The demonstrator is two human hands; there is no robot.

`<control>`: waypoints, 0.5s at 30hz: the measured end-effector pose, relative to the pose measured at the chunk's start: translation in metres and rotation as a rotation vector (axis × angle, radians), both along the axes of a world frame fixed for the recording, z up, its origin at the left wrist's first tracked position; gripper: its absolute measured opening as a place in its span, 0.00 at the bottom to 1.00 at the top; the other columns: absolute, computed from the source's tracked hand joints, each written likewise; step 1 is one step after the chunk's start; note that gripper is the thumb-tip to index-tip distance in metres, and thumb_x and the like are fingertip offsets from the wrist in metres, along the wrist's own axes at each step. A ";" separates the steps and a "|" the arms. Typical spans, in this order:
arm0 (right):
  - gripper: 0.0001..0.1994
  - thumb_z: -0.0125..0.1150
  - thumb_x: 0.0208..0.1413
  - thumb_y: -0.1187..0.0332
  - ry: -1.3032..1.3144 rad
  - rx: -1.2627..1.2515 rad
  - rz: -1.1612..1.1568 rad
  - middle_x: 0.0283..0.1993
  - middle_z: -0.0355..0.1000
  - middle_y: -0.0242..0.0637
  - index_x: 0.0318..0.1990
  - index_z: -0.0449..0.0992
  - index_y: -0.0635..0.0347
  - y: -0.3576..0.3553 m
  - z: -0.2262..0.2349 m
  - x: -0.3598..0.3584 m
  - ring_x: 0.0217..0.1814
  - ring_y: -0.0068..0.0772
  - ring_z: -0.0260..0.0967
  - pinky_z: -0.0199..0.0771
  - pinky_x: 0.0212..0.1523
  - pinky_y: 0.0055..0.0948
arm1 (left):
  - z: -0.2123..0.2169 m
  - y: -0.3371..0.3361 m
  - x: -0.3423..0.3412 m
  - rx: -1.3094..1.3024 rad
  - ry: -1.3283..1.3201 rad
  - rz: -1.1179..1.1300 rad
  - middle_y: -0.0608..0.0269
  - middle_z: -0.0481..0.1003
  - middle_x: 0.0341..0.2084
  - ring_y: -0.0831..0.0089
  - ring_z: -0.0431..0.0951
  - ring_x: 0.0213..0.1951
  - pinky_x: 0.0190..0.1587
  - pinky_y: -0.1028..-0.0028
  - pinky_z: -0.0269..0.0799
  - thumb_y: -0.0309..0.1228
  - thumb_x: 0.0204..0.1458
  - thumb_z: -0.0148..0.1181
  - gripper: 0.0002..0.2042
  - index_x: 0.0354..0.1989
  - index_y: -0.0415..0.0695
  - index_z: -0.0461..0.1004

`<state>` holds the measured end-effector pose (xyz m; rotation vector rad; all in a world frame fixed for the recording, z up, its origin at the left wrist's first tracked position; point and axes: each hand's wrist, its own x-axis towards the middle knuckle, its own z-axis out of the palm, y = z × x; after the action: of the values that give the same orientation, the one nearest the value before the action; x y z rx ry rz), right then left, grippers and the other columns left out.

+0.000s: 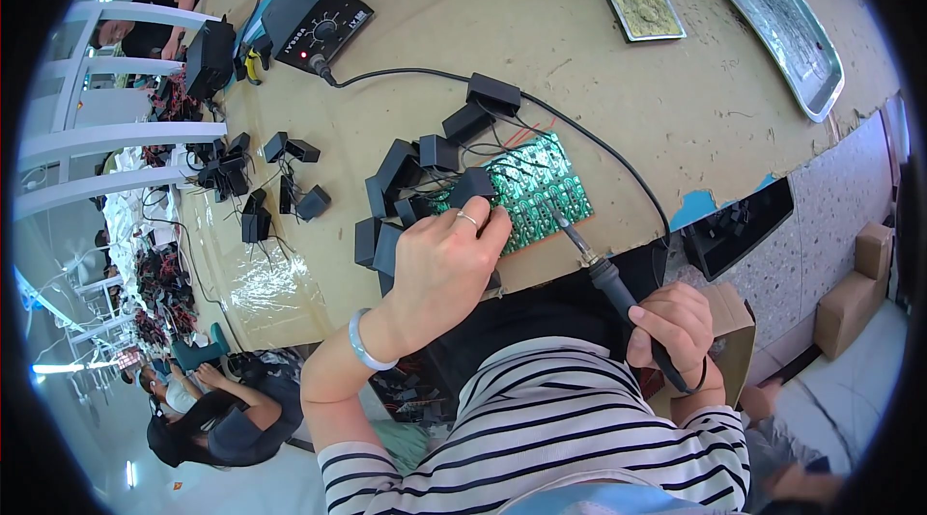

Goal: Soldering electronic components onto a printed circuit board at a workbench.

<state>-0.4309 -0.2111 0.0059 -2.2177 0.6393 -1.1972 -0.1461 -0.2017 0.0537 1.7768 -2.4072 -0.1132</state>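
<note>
A green circuit board panel [541,189] lies near the table's front edge, with thin dark wires running across it. My left hand [444,250] is closed at the board's left part, its fingertips on a small black box [471,185] with wire leads. What the fingertips pinch underneath is partly hidden. From the lower right, my right hand [673,330] grips a soldering iron [610,281] by its dark handle. Its metal tip points up and left, at the right part of the board. Several more black boxes [398,166] crowd around the board's left and far sides.
A soldering station [314,21] with a dial stands at the far left, its cable arcing to the iron. An iron holder with a yellow sponge [645,13] and a metal tray [772,13] lie at the far right. Loose black boxes [256,216] sit left. People work beyond the table.
</note>
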 end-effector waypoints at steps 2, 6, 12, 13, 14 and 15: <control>0.16 0.65 0.46 0.81 -0.001 0.002 -0.003 0.29 0.72 0.33 0.45 0.77 0.65 0.000 0.000 -0.001 0.26 0.32 0.73 0.77 0.28 0.29 | 0.000 0.002 0.000 0.021 -0.009 0.013 0.67 0.70 0.28 0.70 0.76 0.25 0.27 0.71 0.73 0.25 0.47 0.67 0.11 0.40 0.44 0.81; 0.15 0.64 0.45 0.81 -0.001 0.003 -0.015 0.29 0.72 0.33 0.44 0.77 0.65 0.000 0.001 -0.002 0.26 0.32 0.73 0.77 0.28 0.29 | 0.003 0.003 0.001 0.037 0.031 0.022 0.64 0.72 0.29 0.66 0.78 0.31 0.31 0.69 0.75 0.24 0.49 0.67 0.12 0.43 0.41 0.80; 0.16 0.64 0.44 0.81 0.001 0.004 -0.017 0.30 0.72 0.33 0.44 0.77 0.65 0.002 0.003 -0.004 0.26 0.32 0.74 0.78 0.29 0.29 | 0.017 0.008 0.006 0.023 0.051 0.012 0.61 0.76 0.34 0.63 0.76 0.36 0.38 0.66 0.74 0.24 0.48 0.69 0.13 0.43 0.39 0.80; 0.16 0.64 0.44 0.81 0.000 0.005 -0.018 0.30 0.72 0.33 0.44 0.77 0.65 0.002 0.003 -0.004 0.26 0.32 0.74 0.78 0.29 0.29 | 0.018 0.011 0.007 0.024 0.050 0.011 0.61 0.76 0.34 0.63 0.76 0.36 0.38 0.66 0.74 0.24 0.48 0.69 0.13 0.43 0.39 0.80; 0.16 0.64 0.44 0.81 0.000 0.003 -0.017 0.30 0.72 0.33 0.44 0.78 0.65 0.002 0.002 -0.005 0.26 0.32 0.74 0.78 0.29 0.29 | 0.018 0.014 0.006 0.011 0.007 -0.016 0.61 0.76 0.34 0.63 0.76 0.38 0.41 0.64 0.75 0.24 0.46 0.69 0.13 0.42 0.39 0.80; 0.16 0.64 0.44 0.81 -0.001 0.002 -0.013 0.30 0.72 0.33 0.44 0.78 0.65 0.002 0.002 -0.005 0.26 0.32 0.74 0.78 0.29 0.29 | 0.019 0.016 0.006 -0.002 -0.037 -0.040 0.61 0.75 0.35 0.63 0.76 0.39 0.44 0.63 0.75 0.23 0.45 0.69 0.13 0.41 0.39 0.80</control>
<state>-0.4358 -0.2090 0.0077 -2.2144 0.6546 -1.2036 -0.1396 -0.1861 0.0724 1.7464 -2.4681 -0.0829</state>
